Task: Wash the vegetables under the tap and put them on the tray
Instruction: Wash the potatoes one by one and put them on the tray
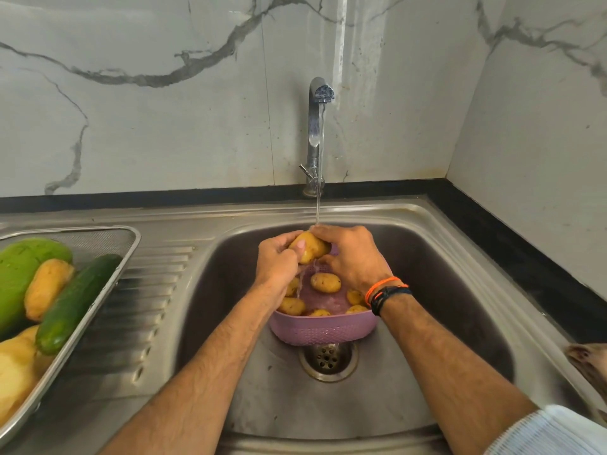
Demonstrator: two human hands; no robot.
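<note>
A yellow potato [310, 247] is held under the running tap [318, 126]. My left hand [277, 262] grips it from the left and my right hand [349, 257] curls round it from the right. Water runs off it into a pink plastic colander [323, 331] in the steel sink [443, 290], where several more potatoes [325, 282] lie. On the drainboard at the left stands a metal mesh tray [108, 238] holding a cucumber [74, 303], a potato [46, 287], a large green vegetable [19, 274] and pale yellow pieces [16, 366].
The sink drain [327, 357] lies just in front of the colander. A ribbed drainboard [144, 307] separates tray and basin. A black counter edge [512, 257] and marble walls close the back and right. A brown object [588, 362] pokes in at the right edge.
</note>
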